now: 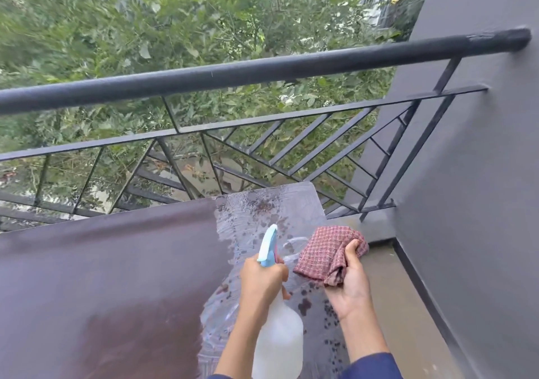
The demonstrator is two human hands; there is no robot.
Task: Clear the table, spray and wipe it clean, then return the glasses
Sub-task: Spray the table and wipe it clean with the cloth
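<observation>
The left hand [262,282] has its fingers wrapped tight round the neck of the spray bottle [280,329]. The bottle stands tall over the near right part of the brown surface [116,262], and its blue nozzle points away, toward the railing [262,69]. The right hand [350,285] has its fingers clamped on a checked cloth [326,250] at the surface's right edge. The right part is wet. The dry part runs far left. A strip of floor [408,291] lies between the surface and the wall [466,174].
</observation>
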